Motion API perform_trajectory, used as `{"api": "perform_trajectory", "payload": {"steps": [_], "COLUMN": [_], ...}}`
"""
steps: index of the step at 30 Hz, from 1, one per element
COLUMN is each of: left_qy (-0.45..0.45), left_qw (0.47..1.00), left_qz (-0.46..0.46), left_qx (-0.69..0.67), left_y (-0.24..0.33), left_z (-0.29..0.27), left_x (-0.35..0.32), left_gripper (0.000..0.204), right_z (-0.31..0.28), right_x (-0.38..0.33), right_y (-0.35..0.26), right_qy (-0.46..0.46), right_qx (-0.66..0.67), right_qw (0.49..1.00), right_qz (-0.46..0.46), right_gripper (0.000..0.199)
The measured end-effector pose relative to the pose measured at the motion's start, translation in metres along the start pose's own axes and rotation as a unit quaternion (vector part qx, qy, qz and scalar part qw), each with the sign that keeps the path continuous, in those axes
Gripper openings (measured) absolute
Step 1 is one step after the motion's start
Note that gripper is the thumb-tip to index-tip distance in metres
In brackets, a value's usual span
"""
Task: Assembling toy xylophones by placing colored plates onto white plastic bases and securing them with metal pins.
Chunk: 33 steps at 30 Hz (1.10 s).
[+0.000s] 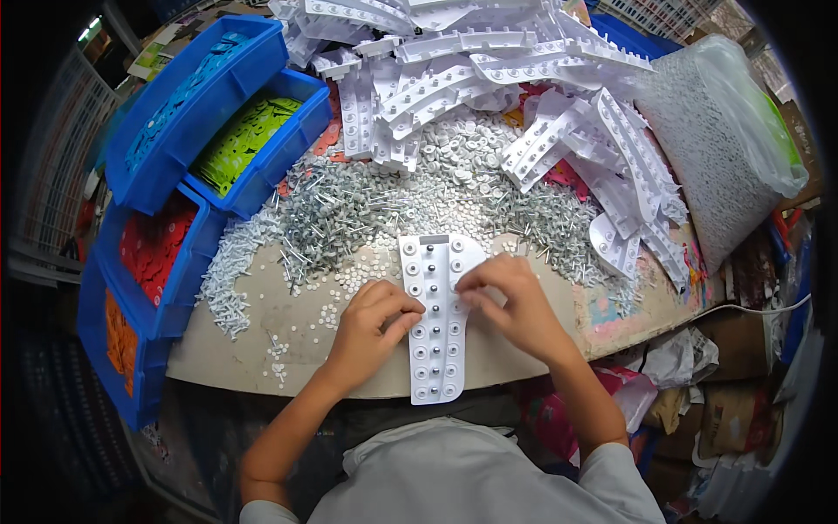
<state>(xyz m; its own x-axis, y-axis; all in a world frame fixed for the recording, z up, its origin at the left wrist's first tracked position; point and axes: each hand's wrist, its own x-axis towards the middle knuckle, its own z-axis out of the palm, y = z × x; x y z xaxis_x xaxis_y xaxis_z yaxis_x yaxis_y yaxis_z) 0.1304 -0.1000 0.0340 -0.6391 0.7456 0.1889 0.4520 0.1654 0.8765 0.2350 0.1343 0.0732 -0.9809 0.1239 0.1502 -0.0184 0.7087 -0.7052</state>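
Note:
A long white plastic piece (431,349) lies lengthwise in front of me, its near end overhanging the table's front edge. A row of shiny metal studs runs down its middle channel, with round white sockets along both sides. At its left row, my left hand (371,330) has thumb and forefinger closed together over a socket. My right hand (515,301) bends over the right row, fingertips pinched at a socket. Whatever small part either hand holds is hidden by the fingers. Small white discs (358,271) are scattered just beyond my left hand.
Heaps of metal pins (336,210), white screws (229,301) and white washers (463,157) cover the table's middle. More white plastic pieces (454,87) are piled behind. Blue bins (196,327) with coloured parts stand left. A plastic bag of pale granules (711,148) sits right.

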Motion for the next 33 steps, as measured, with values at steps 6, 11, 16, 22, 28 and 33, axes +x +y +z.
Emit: {"api": "perform_trajectory", "payload": {"steps": [6, 11, 16, 22, 28, 33], "left_qy": [0.010, 0.028, 0.069, 0.087, 0.059, 0.137], "left_qw": [0.998, 0.995, 0.986, 0.956, 0.971, 0.947], "left_qz": [-0.056, -0.093, 0.071, 0.163, 0.124, 0.101], "left_qx": [-0.018, -0.004, 0.131, 0.229, 0.196, 0.274], "left_y": [-0.003, 0.001, -0.008, -0.006, -0.004, -0.028], "left_z": [0.012, 0.013, 0.014, 0.017, -0.005, -0.027], "left_x": [0.001, 0.003, 0.000, -0.004, 0.030, 0.091], "left_gripper": [0.009, 0.009, 0.015, 0.015, 0.009, 0.005], "right_z": [0.016, 0.025, 0.040, 0.049, 0.036, 0.019], "right_x": [-0.017, -0.019, -0.028, -0.035, -0.025, 0.005], "right_y": [-0.002, -0.002, 0.007, 0.018, 0.017, 0.025], "right_qy": [-0.042, -0.006, 0.035, 0.131, 0.081, 0.203], "right_qx": [-0.002, 0.047, 0.003, -0.131, -0.108, -0.091], "right_qw": [0.999, 0.997, 0.999, 0.975, 0.977, 0.973], "right_qz": [0.023, 0.061, 0.027, -0.123, -0.163, -0.066], "right_gripper": [0.009, 0.010, 0.013, 0.019, 0.018, 0.016]}}
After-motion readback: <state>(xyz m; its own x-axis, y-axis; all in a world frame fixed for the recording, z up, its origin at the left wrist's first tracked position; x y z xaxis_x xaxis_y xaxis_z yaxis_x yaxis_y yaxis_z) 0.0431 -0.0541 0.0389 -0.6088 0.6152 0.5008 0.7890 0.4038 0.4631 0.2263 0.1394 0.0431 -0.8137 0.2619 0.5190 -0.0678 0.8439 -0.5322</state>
